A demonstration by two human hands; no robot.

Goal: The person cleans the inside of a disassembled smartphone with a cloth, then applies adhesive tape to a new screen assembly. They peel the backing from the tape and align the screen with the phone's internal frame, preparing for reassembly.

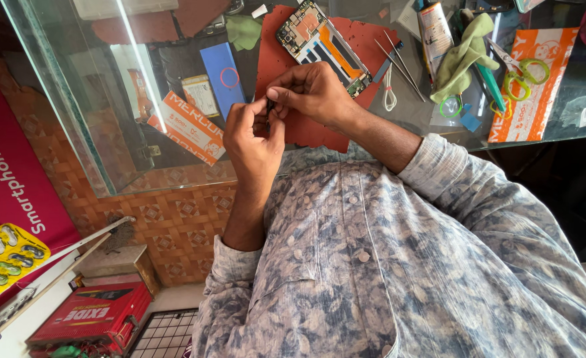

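My left hand (pixel 253 136) and my right hand (pixel 313 93) meet above the edge of a red work mat (pixel 366 36). Both pinch one small dark part (pixel 269 111) between thumb and fingertips; it is too small to tell what it is. Just beyond the hands, an opened smartphone (pixel 319 41) lies on the mat with its circuit board and orange-striped inside showing. Two thin metal tweezers (pixel 399 63) rest to its right.
The mat lies on a glass counter (pixel 74 99). On it are a blue phone back cover (pixel 222 78), an orange-and-white box (pixel 190 126), green-handled scissors (pixel 521 69), a green cloth (pixel 462 56) and an orange packet (pixel 535 86). A red box (pixel 90 318) sits on the floor at lower left.
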